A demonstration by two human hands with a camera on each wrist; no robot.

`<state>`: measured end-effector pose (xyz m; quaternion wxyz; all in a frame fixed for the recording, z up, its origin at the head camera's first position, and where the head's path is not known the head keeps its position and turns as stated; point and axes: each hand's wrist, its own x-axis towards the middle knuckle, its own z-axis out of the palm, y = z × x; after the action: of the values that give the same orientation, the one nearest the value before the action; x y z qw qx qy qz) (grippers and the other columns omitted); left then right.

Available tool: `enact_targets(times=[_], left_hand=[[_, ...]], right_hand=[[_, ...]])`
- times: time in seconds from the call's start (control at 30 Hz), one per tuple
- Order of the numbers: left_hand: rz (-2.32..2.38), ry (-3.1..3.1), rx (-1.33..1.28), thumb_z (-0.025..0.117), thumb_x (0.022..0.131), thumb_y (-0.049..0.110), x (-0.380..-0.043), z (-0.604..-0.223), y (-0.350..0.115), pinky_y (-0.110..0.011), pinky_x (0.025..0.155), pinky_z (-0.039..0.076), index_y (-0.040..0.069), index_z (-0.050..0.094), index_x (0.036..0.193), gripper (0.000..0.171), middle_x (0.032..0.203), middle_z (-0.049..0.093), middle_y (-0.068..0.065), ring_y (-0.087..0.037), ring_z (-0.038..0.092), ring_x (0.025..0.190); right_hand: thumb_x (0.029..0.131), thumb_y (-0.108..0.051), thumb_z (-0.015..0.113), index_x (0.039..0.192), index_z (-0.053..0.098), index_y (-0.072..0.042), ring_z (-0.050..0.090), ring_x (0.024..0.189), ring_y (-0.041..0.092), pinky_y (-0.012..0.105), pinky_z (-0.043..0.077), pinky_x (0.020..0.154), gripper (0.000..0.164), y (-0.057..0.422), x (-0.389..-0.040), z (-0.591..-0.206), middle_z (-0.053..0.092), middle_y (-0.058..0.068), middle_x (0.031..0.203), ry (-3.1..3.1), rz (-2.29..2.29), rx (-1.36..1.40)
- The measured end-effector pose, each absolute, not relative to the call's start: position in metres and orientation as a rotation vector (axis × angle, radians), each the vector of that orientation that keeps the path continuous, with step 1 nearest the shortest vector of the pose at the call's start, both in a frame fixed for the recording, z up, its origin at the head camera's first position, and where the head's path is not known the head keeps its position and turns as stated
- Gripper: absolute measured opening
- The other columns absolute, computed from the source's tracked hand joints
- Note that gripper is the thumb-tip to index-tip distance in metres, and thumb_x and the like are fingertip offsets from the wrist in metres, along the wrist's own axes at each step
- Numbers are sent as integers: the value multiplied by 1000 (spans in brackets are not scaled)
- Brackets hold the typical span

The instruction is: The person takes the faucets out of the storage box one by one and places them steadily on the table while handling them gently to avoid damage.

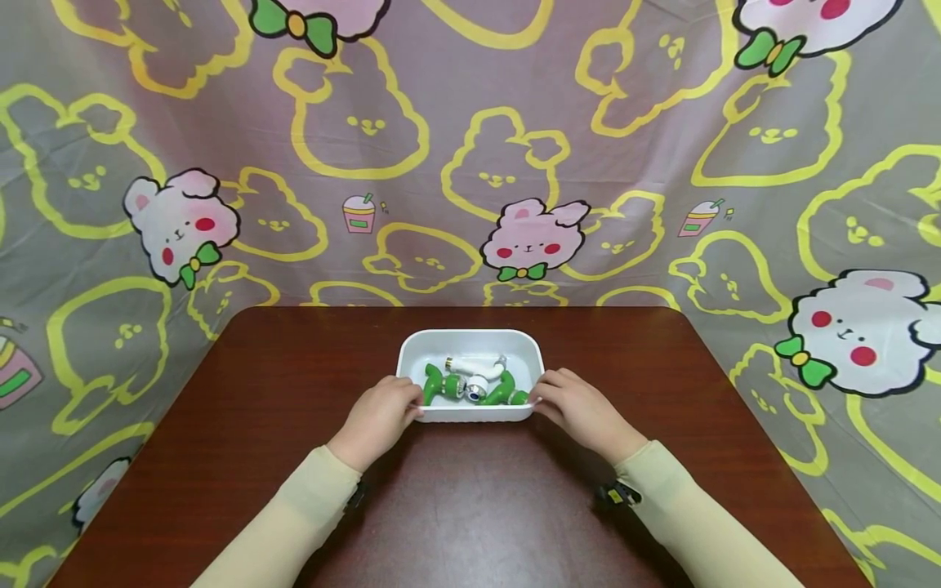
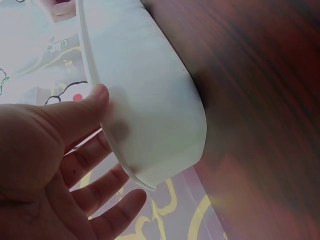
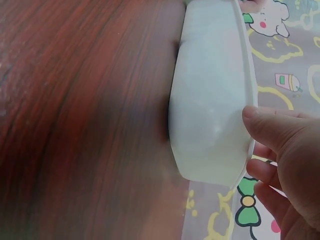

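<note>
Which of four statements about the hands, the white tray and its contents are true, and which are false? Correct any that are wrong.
1. The left hand grips the white tray by its edge. True.
2. The right hand hangs clear of the white tray. False: it grips the edge too.
3. Two green fittings lie inside the white tray. True.
4. The tabletop is white. False: it is dark reddish-brown.

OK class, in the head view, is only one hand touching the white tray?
No, the left hand and the right hand both hold the white tray, one at each end.
</note>
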<state>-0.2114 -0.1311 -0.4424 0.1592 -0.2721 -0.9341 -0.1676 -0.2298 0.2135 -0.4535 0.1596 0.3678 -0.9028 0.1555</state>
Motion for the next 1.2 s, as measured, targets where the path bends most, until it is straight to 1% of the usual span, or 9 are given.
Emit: enact_targets(times=[0.2,0.5,0.63,0.77,0.9,0.97,1.07,1.2], left_hand=[[-479,-2658,-786,87,79,14,-211,-444,-131,-36,71,52,14,66,76,21,75,61,3,-22,62,81],[-471,-2666,-779,87,79,15,-209,-443,-130,-37,73,53,14,67,76,21,76,61,3,-23,62,82],[-474,-2691,-775,87,81,14,-208,-442,-130,-37,73,52,13,68,79,19,78,62,3,-21,61,82],[-529,-2734,-740,84,86,19,-208,-443,-133,-36,74,53,9,71,90,17,89,65,-1,-19,61,83],[-605,-2720,-656,81,91,22,-210,-442,-138,-38,78,55,4,70,106,26,104,66,-8,-21,63,90],[-646,-2701,-594,79,93,22,-211,-441,-141,-41,80,55,1,68,112,30,110,65,-12,-24,62,93],[-718,-2687,-488,75,95,21,-214,-440,-144,-45,87,55,-3,65,120,36,118,63,-18,-31,63,99],[-827,-2716,-362,68,100,23,-219,-443,-148,-52,99,53,-9,59,131,45,128,59,-26,-40,64,115]], right_hand=[[90,-16,82,100,74,-20,57,96,12,31,54,83,14,215,-229,-454,66,-7,103,-2576,451,1047],[90,-15,81,99,73,-20,58,95,12,32,54,82,13,215,-228,-454,67,-7,103,-2559,458,1047],[91,-17,81,99,73,-20,58,95,12,32,54,82,12,215,-227,-455,66,-6,103,-2556,465,1046],[92,-21,79,100,73,-19,60,98,14,35,54,86,10,216,-226,-454,64,-5,107,-2585,499,1007],[95,-24,77,107,73,-15,63,104,18,40,55,93,16,217,-225,-452,63,-1,113,-2632,595,863],[96,-24,75,113,72,-12,64,105,20,43,55,93,21,217,-226,-451,63,2,115,-2648,672,767],[98,-23,73,121,68,-7,65,106,23,46,56,94,29,218,-229,-451,63,7,118,-2672,808,619],[99,-21,70,130,63,-2,65,111,28,50,54,97,36,217,-235,-455,64,13,121,-2695,935,476]])
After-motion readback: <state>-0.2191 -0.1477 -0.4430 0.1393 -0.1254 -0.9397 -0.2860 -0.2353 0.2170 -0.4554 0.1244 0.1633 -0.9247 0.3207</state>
